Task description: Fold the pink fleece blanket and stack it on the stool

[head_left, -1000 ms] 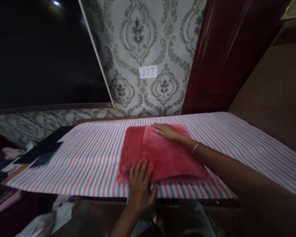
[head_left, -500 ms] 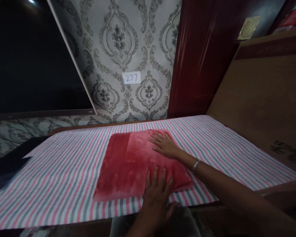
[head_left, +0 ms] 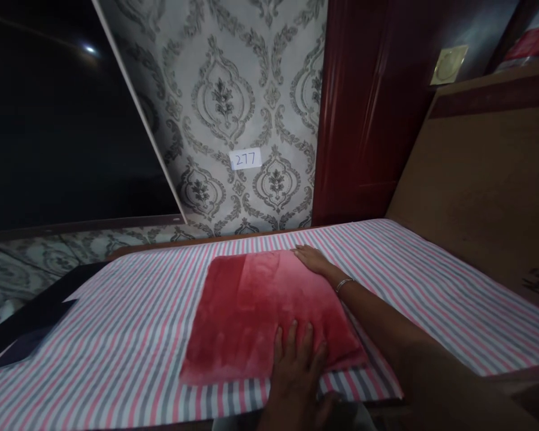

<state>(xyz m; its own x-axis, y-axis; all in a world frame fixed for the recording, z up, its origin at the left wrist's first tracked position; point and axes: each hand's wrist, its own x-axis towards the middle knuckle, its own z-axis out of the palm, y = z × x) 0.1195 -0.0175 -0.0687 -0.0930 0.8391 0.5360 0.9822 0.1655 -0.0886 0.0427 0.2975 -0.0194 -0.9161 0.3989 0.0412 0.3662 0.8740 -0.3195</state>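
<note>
A folded red plush cloth [head_left: 251, 311], lighter pink toward its far right, lies flat on a striped cloth [head_left: 139, 341]. My left hand [head_left: 296, 365] rests palm down across its near edge, right of the middle. The fingers there are stretched forward and spread, and the thumb lies off the plush over the near side. At the far right corner, my right hand [head_left: 313, 260] lies flat with its fingers extended along the edge. A bracelet circles the right wrist. Neither hand grips anything.
A dark screen [head_left: 67, 131] stands at the left, with dark flat items [head_left: 36, 341] by the table's left end. Behind are patterned wallpaper [head_left: 224, 102] and a paper label [head_left: 245, 158] reading 277. A large cardboard box [head_left: 485, 179] borders the right side.
My right hand has slid outward from the plush cloth's upper right area to its far right corner. My left hand stays at the near edge. The view has tilted slightly up.
</note>
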